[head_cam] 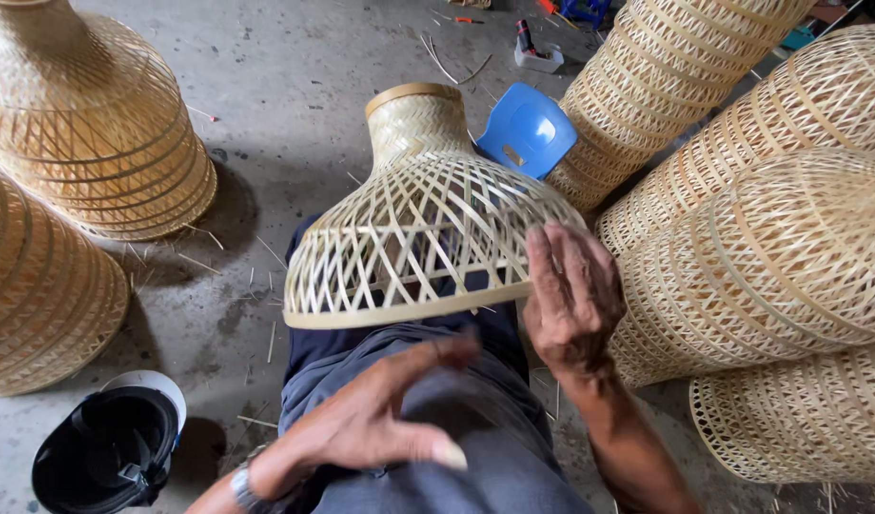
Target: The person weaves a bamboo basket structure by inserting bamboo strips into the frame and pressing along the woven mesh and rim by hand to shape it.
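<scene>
Woven shade [423, 228] centre frame; R hand [570, 295] fingers together on rim, L hand [380, 414] fingers apart, free. Shade stacks [770, 238] crowd right; helmet [109, 447] lower left.

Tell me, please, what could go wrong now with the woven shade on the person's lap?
The shade seems steadied only by the right hand at its rim; the left hand is off it, so it might roll off the lap. The open weave near the rim looks thin and could bend under a hard grip. Bamboo splinters litter the floor and could prick bare skin.
</scene>
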